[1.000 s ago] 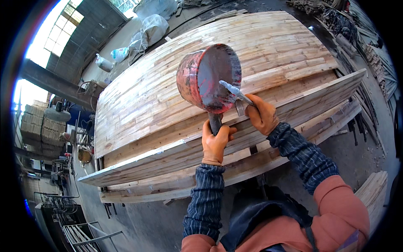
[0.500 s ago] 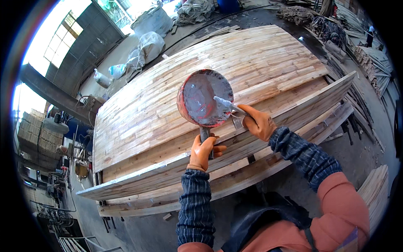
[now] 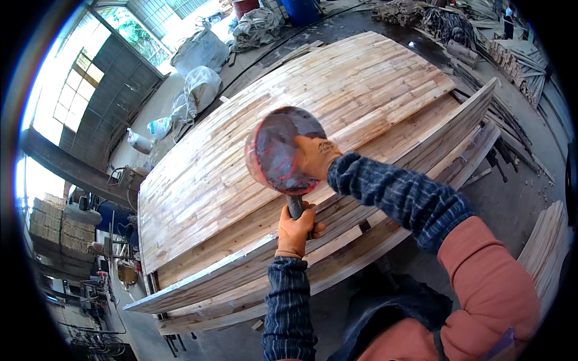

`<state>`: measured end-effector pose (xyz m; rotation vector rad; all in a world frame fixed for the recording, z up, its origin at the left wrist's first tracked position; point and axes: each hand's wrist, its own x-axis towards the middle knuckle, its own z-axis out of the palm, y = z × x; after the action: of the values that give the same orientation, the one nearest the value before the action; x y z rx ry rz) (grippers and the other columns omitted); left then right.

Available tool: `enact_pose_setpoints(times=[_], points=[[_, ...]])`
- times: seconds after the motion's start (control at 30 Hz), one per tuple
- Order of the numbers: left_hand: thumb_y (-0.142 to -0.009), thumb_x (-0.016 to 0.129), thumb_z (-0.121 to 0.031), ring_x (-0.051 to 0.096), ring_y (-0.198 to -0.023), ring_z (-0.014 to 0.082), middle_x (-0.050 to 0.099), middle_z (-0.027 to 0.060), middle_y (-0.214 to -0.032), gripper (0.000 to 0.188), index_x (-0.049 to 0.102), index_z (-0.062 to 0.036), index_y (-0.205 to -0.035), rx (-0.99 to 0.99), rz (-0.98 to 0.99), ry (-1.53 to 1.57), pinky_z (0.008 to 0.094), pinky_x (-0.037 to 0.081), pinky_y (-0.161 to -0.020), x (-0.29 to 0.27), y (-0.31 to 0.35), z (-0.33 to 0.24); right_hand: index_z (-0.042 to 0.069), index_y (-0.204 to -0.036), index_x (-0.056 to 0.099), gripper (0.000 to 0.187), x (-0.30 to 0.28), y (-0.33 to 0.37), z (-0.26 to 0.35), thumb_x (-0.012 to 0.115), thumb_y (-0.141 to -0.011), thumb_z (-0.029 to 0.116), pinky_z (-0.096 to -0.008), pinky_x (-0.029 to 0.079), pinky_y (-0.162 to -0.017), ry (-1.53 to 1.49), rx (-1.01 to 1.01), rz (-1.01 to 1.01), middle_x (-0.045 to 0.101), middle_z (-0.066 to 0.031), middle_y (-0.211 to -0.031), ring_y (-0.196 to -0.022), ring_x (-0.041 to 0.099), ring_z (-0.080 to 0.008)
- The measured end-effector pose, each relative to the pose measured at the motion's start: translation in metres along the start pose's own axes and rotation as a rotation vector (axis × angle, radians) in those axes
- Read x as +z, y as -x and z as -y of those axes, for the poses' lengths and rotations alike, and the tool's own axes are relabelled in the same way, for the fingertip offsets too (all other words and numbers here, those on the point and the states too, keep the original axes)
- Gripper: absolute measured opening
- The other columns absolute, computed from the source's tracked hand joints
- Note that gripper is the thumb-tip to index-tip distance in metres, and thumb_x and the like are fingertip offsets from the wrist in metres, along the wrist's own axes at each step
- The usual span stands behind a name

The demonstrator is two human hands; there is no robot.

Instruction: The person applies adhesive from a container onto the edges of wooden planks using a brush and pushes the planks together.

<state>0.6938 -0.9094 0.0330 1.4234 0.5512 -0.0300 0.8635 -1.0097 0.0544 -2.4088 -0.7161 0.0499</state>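
Note:
My left hand (image 3: 293, 233), in an orange glove, is wrapped round the dark handle of a round, red-stained pan (image 3: 253, 157). The pan is held up over the wooden panel, its mouth facing me, with thick greyish paste smeared inside. Over the pan's right side is my right hand (image 3: 316, 157), also gloved in orange and closed, its fingers reaching inside. The small brush that it gripped half a second ago is now hidden behind the hand. Below the pan, a long board (image 3: 205, 274) stands on edge along the near side of the wide panel (image 3: 211, 192) of joined wood strips.
White sacks (image 3: 201, 84) and a blue barrel (image 3: 301, 11) stand beyond the panel. Stacked wood (image 3: 63, 231) is on the left, and loose strips (image 3: 512, 69) are piled at the far right. More boards (image 3: 545, 246) lean at the near right.
My right hand has moved left from beside the pan to inside it, taking the brush out of sight. The pan has shifted slightly left and down in view, with my left hand still holding it.

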Motion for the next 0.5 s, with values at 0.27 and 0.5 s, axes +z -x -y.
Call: enact_pose_setpoints(times=[0.27, 0.5], points=[[-0.085, 0.063, -0.007, 0.069, -0.063, 0.0232, 0.066, 0.0154, -0.099, 0.033, 0.054, 0.0007, -0.116, -0.001, -0.032, -0.016, 0.0326, 0.050, -0.048, -0.010, 0.010, 0.004, 0.013, -0.125, 0.061, 0.031, -0.028, 0.029, 0.014, 0.058, -0.095, 0.021, -0.0459, 0.057, -0.079, 0.085, -0.295, 0.246, 0.072, -0.0223, -0.099, -0.091, 0.072, -0.0378], [-0.083, 0.063, -0.008, 0.067, -0.058, 0.0217, 0.063, 0.0110, -0.086, 0.033, 0.055, -0.0006, -0.115, 0.017, -0.023, -0.025, 0.0316, 0.049, -0.048, 0.004, -0.001, 0.000, 0.007, -0.123, 0.063, 0.032, -0.016, 0.025, -0.031, 0.059, -0.094, 0.020, -0.0443, 0.057, -0.084, 0.182, -0.045, 0.242, 0.072, -0.0231, -0.103, -0.098, 0.072, -0.0352]])
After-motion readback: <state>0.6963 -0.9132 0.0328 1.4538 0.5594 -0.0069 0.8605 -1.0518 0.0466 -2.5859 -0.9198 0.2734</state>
